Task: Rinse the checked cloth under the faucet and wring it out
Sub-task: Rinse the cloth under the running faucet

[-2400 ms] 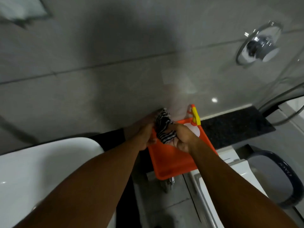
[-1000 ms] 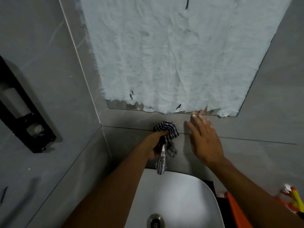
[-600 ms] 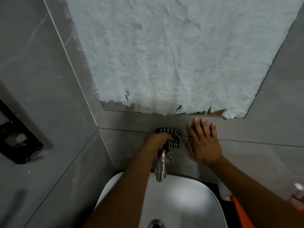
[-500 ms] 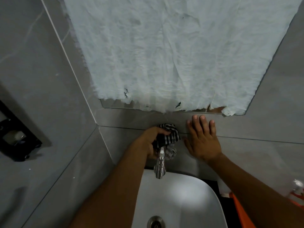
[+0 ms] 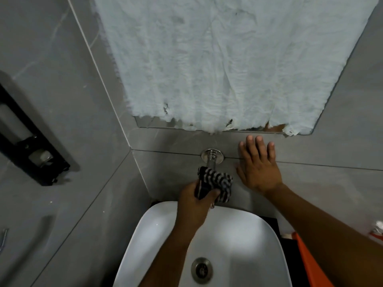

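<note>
My left hand (image 5: 196, 200) gripped the checked cloth (image 5: 215, 183) at the faucet (image 5: 211, 160), right hand (image 5: 258, 168) flat, released, on wall. No water seen; rinse & wring prob. left.

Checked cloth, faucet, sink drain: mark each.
checked cloth (image 5: 219, 181), head view, striped bunch above the thumb
faucet (image 5: 211, 157), head view, pipe at the wall flange
sink drain (image 5: 201, 270), head view, centre of strainer

Single head-worn wide-angle view, close in, facing the tiled wall and tilted steeply down. White basin (image 5: 238, 241) fills lower centre of the frame, wall-mounted faucet (image 5: 211, 157) mid-frame, paper-covered mirror (image 5: 228, 59) across the top. No second view.
</note>
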A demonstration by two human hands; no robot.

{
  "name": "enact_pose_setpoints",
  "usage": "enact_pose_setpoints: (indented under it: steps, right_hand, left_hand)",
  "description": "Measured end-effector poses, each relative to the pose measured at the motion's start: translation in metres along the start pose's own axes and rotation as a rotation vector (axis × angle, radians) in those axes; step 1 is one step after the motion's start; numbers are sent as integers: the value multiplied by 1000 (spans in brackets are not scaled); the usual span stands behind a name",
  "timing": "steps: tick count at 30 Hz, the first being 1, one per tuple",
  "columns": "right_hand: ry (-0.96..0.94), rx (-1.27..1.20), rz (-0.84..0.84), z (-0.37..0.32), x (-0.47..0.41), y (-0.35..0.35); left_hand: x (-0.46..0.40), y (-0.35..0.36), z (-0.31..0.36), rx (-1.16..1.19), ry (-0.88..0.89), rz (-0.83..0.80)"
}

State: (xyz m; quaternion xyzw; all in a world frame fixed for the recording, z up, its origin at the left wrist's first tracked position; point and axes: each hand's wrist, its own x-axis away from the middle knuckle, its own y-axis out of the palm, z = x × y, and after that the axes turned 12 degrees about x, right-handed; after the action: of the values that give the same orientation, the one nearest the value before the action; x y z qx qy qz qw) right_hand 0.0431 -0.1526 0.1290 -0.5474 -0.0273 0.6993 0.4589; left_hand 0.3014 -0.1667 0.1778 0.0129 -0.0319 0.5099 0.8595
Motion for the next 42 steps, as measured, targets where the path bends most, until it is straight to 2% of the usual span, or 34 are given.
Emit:
enact_pose_setpoints:
  steps: [3,7,9,12,15,17,21,22,24,27,31,34,36,39,42]
  right_hand:
    - [-4,8,4,1,0,0]
    - [-12,9,28,0,0,0]
    - [-8,19,45,0,-1,1]
    - [-6,19,44,0,-1,2]
    - [0,18,33,-1,0,3]
    - [1,21,26,0,0,3]
    - [-8,18,10,-1,0,3]
    - [-6,15,7,-1,0,3]
    - [-1,25,-1,-1,0,2]
    - [-13,15,-20,0,1,0]
    - [-15,-2,-53,-1,0,-1]
    - [-14,-5,-76,-1,1,-7]
    - [25,-47,-128,-5,-2,-20]
    - [177,-232,-302,-25,-7,-58]
    - [326,-779,-456,-42,6,-98]
  left_hand:
    - [28,-4,-28,-14,43,14]
    - [49,5,-52,-141,266,148]
    - [42,9,-43,-190,297,177]
    - [16,15,-17,-311,203,161]
    - [-20,24,15,-480,91,52]
    - [-50,29,37,-510,12,6]
    - [-94,30,67,-116,-356,-81]
    - [-93,29,67,-33,-402,-92]
    - [-87,26,52,3,-332,-91]
    - [-70,24,29,-133,-173,-96]
    - [-30,11,8,-107,-107,-133]
    - [-7,4,-8,-6,-165,-159]
    - [1,3,-8,187,-277,-183]
    - [12,-1,-10,430,-397,-248]
    - [23,1,-19,470,-336,-221]
